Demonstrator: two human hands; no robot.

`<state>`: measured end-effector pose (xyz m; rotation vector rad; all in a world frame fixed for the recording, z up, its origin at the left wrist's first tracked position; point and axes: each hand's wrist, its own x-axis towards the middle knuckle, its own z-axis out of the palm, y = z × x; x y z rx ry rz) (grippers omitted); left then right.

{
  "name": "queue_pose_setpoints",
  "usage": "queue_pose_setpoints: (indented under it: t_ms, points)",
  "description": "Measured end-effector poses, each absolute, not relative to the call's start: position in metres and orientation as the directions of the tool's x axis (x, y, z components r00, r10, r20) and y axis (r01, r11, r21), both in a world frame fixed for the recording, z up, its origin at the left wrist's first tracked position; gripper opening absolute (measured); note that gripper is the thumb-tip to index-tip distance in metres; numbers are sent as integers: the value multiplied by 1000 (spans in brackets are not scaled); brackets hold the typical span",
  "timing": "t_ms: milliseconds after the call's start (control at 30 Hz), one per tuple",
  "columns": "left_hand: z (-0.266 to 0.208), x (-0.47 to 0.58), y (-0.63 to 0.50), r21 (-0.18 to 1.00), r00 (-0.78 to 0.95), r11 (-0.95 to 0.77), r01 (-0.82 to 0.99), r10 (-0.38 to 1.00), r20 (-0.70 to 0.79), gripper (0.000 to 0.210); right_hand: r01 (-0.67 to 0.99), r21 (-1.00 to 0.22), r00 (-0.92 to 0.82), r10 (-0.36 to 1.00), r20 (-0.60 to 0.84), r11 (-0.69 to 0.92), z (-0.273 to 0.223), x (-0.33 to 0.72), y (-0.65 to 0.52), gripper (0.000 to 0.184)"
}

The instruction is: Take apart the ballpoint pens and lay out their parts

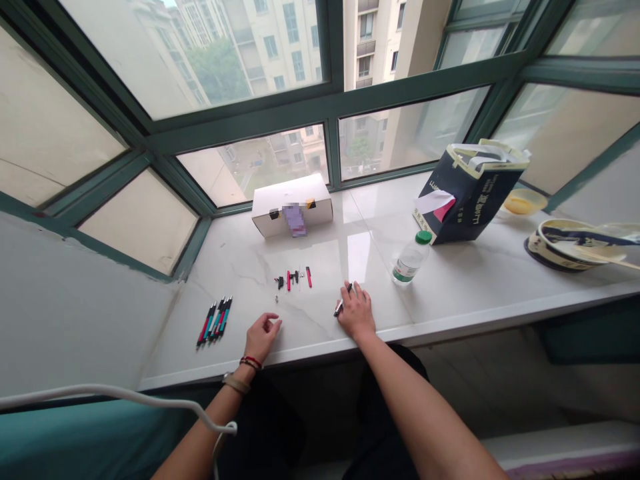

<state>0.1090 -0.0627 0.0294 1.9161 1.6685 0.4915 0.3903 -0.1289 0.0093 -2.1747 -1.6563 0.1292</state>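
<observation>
My right hand [356, 312] rests on the white sill, its fingers bent over a dark pen [339, 309] that pokes out on the left side and past the fingertips. My left hand [262, 335] lies near the front edge, loosely curled, a gap between thumb and index finger; nothing shows in it. Just beyond it is a row of small pen parts [289, 280], with red barrels, black pieces and thin bits. A tiny metal piece [277, 299] lies apart from the row. Several click pens [215, 323] in red, teal and black lie side by side to the left.
Against the window stands a white box [293, 207]. To the right are a plastic bottle [412, 260] with a green cap, a dark paper bag [467, 193], a bowl of yellow food [524, 202] and a takeaway bowl [565, 247] with chopsticks. A white cable [125, 393] crosses the lower left.
</observation>
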Motion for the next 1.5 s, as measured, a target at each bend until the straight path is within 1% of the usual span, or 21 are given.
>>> queue_pose_setpoints:
  t_ms: [100, 233, 333, 433, 500, 533, 567, 633, 700, 767, 867, 900, 967, 1033, 1067, 1133, 1200, 1267, 1367, 1433, 1500]
  points:
    - [20, 112, -101, 613, 245, -187, 767, 969, -12, 32, 909, -358, 291, 941, 172, -216, 8, 390, -129, 51]
    - [17, 122, -119, 550, 247, -250, 797, 966, 81, 29, 920, -326, 286, 942, 178, -218, 11, 389, -131, 49]
    - [22, 128, -115, 572, 200, -179, 800, 979, 27, 29, 925, -312, 286, 939, 189, -219, 17, 389, -134, 49]
    - [28, 134, -111, 698, 187, -87, 711, 980, -68, 34, 914, -331, 313, 926, 210, -234, 19, 384, -138, 55]
    - [33, 140, -113, 806, 234, -74, 587, 969, -80, 39, 886, -382, 359, 911, 205, -263, 18, 372, -141, 62]
    - [36, 143, -116, 845, 262, -96, 526, 964, -53, 41, 869, -421, 371, 906, 203, -262, 16, 362, -143, 66]
    - [38, 146, -120, 867, 291, -140, 479, 957, -6, 43, 857, -464, 347, 916, 201, -223, 15, 351, -146, 72]
    - [44, 151, -127, 868, 343, -250, 428, 934, 100, 45, 818, -570, 233, 950, 206, -77, 14, 323, -152, 85]
    - [49, 153, -133, 853, 366, -305, 423, 919, 146, 42, 721, -691, 134, 970, 202, 44, 16, 296, -160, 89]
    - [56, 150, -136, 853, 371, -283, 439, 922, 115, 35, 592, -799, 60, 983, 176, 107, 24, 275, -169, 83]
    - [68, 136, -136, 856, 345, -244, 457, 935, 82, 20, 458, -874, -36, 986, 166, 164, 44, 259, -182, 78]
    - [73, 131, -137, 856, 330, -245, 456, 939, 93, 18, 418, -894, -20, 986, 167, 160, 52, 258, -186, 76]
    - [84, 121, -141, 859, 290, -244, 450, 950, 118, 21, 317, -942, 104, 983, 149, 109, 68, 260, -192, 65]
    - [94, 114, -149, 869, 263, -245, 430, 955, 139, 24, 180, -984, 248, 967, 58, 13, 81, 264, -196, 42]
    - [99, 112, -154, 875, 261, -253, 413, 953, 153, 26, 115, -993, 270, 963, -6, -39, 86, 266, -197, 35]
    - [108, 112, -166, 880, 295, -298, 369, 936, 194, 29, 34, -992, 221, 969, -108, -118, 95, 268, -197, 41]
    - [115, 114, -180, 871, 351, -360, 334, 905, 239, 30, 2, -990, 150, 978, -142, -144, 103, 267, -197, 50]
    - [121, 117, -192, 845, 371, -396, 359, 891, 260, 31, -13, -990, 137, 981, -139, -139, 110, 263, -198, 52]
    - [132, 116, -209, 789, 348, -389, 475, 907, 238, 32, -4, -994, 118, 987, -111, -111, 120, 256, -205, 52]
    - [141, 113, -217, 773, 351, -356, 525, 918, 185, 35, 24, -997, 87, 994, -71, -73, 127, 252, -212, 52]
    - [149, 108, -223, 806, 372, -304, 507, 921, 113, 38, 63, -998, 37, 999, -27, -29, 134, 251, -219, 52]
